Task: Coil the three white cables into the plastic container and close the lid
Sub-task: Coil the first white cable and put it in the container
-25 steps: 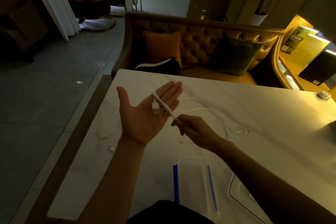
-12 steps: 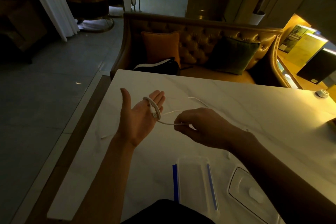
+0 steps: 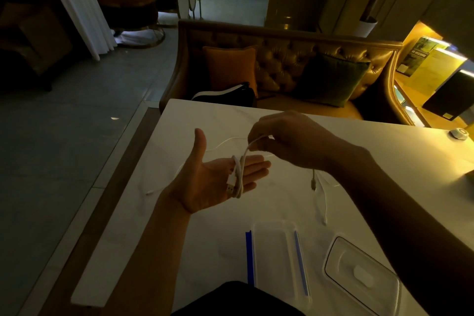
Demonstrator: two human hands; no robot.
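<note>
My left hand (image 3: 210, 182) is held flat, palm up, above the white table (image 3: 384, 161). A white USB cable (image 3: 237, 177) is looped around its straight fingers, with the plug lying on the palm. My right hand (image 3: 287, 140) pinches the same cable just above and behind the left fingers; the cable's other end hangs below my right wrist. Two more white cables lie on the table, one left of my left hand (image 3: 154, 190) and one under my right arm (image 3: 325, 202). The clear plastic container (image 3: 275, 259) with blue clips stands near me, its lid (image 3: 359, 274) beside it on the right.
A tufted sofa (image 3: 282, 64) with an orange and a green cushion stands behind the table's far edge. A dark bag (image 3: 225, 95) lies on its seat. A small round white object (image 3: 459, 133) sits at the table's far right. The table's left edge drops to a tiled floor.
My right hand rose and moved back over the left fingers, carrying the cable with it. A further loop now lies around the left fingers. My left palm tilted flatter.
</note>
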